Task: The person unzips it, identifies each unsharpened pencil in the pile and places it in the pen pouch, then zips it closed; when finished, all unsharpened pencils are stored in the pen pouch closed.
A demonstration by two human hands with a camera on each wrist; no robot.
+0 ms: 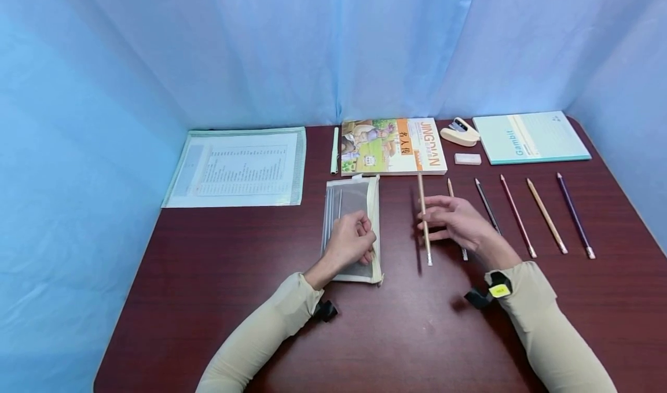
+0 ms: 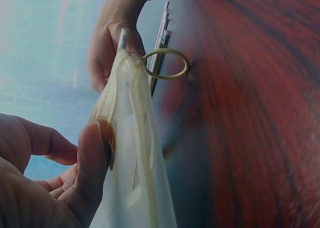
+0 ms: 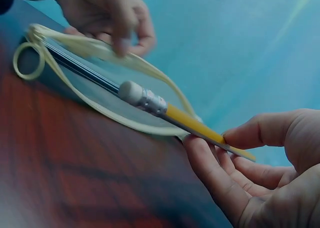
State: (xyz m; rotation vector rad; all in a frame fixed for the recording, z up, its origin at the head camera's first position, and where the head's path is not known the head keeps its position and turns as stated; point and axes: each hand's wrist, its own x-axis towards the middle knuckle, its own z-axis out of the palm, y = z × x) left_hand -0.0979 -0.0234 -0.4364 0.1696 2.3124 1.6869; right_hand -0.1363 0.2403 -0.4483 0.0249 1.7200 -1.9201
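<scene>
While gripped, pencil (image 1: 424,219) between hands, beside pouch (image 1: 354,208).

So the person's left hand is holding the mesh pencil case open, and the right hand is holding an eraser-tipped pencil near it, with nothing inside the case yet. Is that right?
Not quite: the pencil case is not empty. The head view shows thin pencils already lying inside it, behind the mesh. The rest stands: the left hand grips the case's edge, and the right hand pinches the eraser-tipped pencil beside it.
</scene>
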